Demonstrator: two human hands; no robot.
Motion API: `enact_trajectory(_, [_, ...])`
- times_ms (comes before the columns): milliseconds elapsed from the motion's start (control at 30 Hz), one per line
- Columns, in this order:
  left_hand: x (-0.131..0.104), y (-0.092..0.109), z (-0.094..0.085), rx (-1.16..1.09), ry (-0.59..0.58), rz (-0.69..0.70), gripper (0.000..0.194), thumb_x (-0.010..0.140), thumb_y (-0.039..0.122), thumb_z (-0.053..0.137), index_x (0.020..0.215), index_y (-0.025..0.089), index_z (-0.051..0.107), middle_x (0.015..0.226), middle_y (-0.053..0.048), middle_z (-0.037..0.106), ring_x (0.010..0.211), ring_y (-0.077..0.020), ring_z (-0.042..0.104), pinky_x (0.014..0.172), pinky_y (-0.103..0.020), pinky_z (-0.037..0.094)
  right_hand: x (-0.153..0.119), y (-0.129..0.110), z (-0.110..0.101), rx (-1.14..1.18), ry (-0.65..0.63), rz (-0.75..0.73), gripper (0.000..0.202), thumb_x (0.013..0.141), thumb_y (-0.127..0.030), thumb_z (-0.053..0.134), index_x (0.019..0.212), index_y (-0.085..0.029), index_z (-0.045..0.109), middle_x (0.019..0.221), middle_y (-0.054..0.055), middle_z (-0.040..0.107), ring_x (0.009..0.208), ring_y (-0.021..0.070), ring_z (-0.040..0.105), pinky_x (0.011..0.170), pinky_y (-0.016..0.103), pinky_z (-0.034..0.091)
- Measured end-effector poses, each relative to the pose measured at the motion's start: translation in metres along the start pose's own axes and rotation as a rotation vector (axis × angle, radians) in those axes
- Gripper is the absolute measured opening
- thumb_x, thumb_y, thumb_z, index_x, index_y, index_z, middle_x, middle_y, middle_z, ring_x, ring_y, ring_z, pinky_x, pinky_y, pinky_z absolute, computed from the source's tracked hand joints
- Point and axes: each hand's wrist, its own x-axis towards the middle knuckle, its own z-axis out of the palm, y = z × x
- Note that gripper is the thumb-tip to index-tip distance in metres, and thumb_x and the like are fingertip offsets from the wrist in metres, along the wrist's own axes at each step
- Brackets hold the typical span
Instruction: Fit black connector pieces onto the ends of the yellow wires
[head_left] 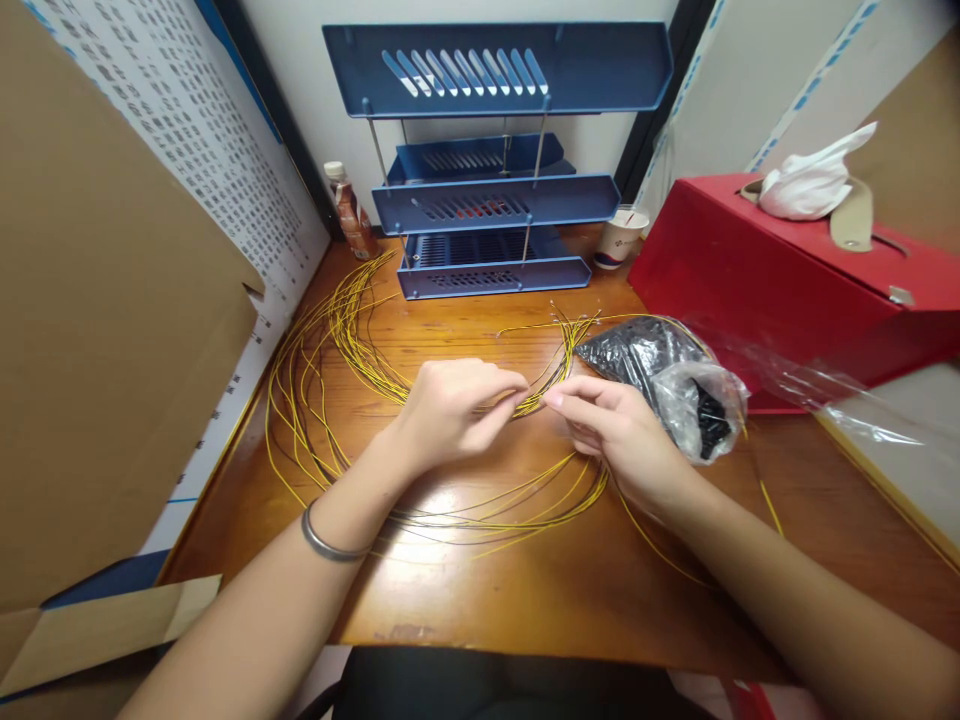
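Observation:
A loose coil of thin yellow and dark wires (360, 365) is spread in a wide ring on the wooden table, with its bunched ends (576, 328) fanning out on the right. Over the middle of the coil, my left hand (461, 408) is closed in a pinch on a thin wire. Its fingertips point right, close to those of my right hand (611, 425). That hand is pinched too, around something too small to make out. Just beyond my right hand lies an opened clear plastic bag (645, 360) of small black pieces.
A blue three-tier file rack (495, 205) stands at the back, between a drink bottle (351, 212) and a paper cup (621, 238). At the right is a red box (780, 280) with white tissue on top. Cardboard (105, 300) rises along the left.

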Motion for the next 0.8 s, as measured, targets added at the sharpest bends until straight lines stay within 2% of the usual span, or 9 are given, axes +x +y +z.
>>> enact_trajectory(67, [0.001, 0.005, 0.002, -0.126, 0.013, -0.124, 0.015, 0.091, 0.023, 0.059, 0.083, 0.016, 0.071, 0.058, 0.001, 0.060, 0.049, -0.0088, 0.046, 0.052, -0.024, 0.035, -0.001, 0.000, -0.001, -0.121, 0.027, -0.114, 0.025, 0.075, -0.041, 0.075, 0.078, -0.017, 0.071, 0.053, -0.006, 0.044, 0.047, 0.0077, 0.030, 0.044, 0.025, 0.021])
enact_trajectory(200, [0.005, 0.012, 0.007, -0.521, -0.009, -0.544, 0.018, 0.082, 0.027, 0.065, 0.069, 0.016, 0.061, 0.048, 0.008, 0.037, 0.045, -0.0069, 0.030, 0.047, -0.022, 0.026, -0.002, 0.002, -0.001, -0.370, 0.097, -0.360, 0.017, 0.084, -0.033, 0.069, 0.079, -0.017, 0.071, 0.065, 0.000, 0.059, 0.057, 0.0121, 0.047, 0.053, 0.027, 0.034])
enact_trajectory(333, [0.010, 0.012, 0.010, -1.029, -0.082, -0.854, 0.015, 0.073, 0.025, 0.063, 0.065, 0.017, 0.055, 0.051, 0.007, 0.039, 0.046, -0.0073, 0.032, 0.048, -0.022, 0.033, -0.003, 0.004, -0.002, -0.611, 0.143, -0.585, 0.012, 0.090, -0.026, 0.064, 0.084, -0.019, 0.072, 0.072, 0.003, 0.063, 0.064, 0.0145, 0.052, 0.060, 0.030, 0.039])
enact_trajectory(433, [0.011, 0.009, 0.008, -1.322, -0.171, -1.040, 0.017, 0.071, 0.022, 0.061, 0.060, 0.019, 0.048, 0.049, 0.009, 0.023, 0.043, -0.0065, 0.020, 0.045, -0.022, 0.033, -0.002, 0.003, -0.003, -0.710, 0.141, -0.728, 0.012, 0.092, -0.023, 0.063, 0.087, -0.019, 0.073, 0.071, 0.003, 0.062, 0.062, 0.0146, 0.052, 0.059, 0.030, 0.040])
enact_trajectory(500, [0.010, 0.008, 0.006, -1.430, -0.249, -1.117, 0.020, 0.072, 0.021, 0.059, 0.058, 0.019, 0.043, 0.051, 0.009, 0.017, 0.043, -0.0066, 0.015, 0.042, -0.021, 0.029, -0.002, 0.003, -0.004, -0.730, 0.135, -0.796, 0.012, 0.092, -0.021, 0.063, 0.088, -0.019, 0.073, 0.071, 0.003, 0.063, 0.062, 0.0149, 0.053, 0.059, 0.030, 0.041])
enact_trajectory(600, [0.011, 0.007, 0.004, -1.519, -0.316, -1.172, 0.020, 0.073, 0.020, 0.057, 0.058, 0.019, 0.045, 0.050, 0.008, 0.016, 0.043, -0.0064, 0.013, 0.039, -0.020, 0.026, -0.001, 0.003, -0.005, -0.758, 0.136, -0.867, 0.013, 0.092, -0.019, 0.062, 0.088, -0.019, 0.074, 0.070, 0.003, 0.062, 0.061, 0.0148, 0.052, 0.058, 0.030, 0.042])
enact_trajectory(800, [0.015, 0.010, 0.002, -1.580, -0.256, -1.321, 0.020, 0.069, 0.018, 0.063, 0.056, 0.017, 0.047, 0.048, 0.009, 0.017, 0.043, -0.0046, 0.010, 0.035, -0.016, 0.020, -0.001, 0.003, -0.008, -0.809, 0.114, -0.958, 0.013, 0.091, -0.014, 0.062, 0.088, -0.018, 0.074, 0.069, 0.003, 0.061, 0.057, 0.0127, 0.050, 0.054, 0.028, 0.041])
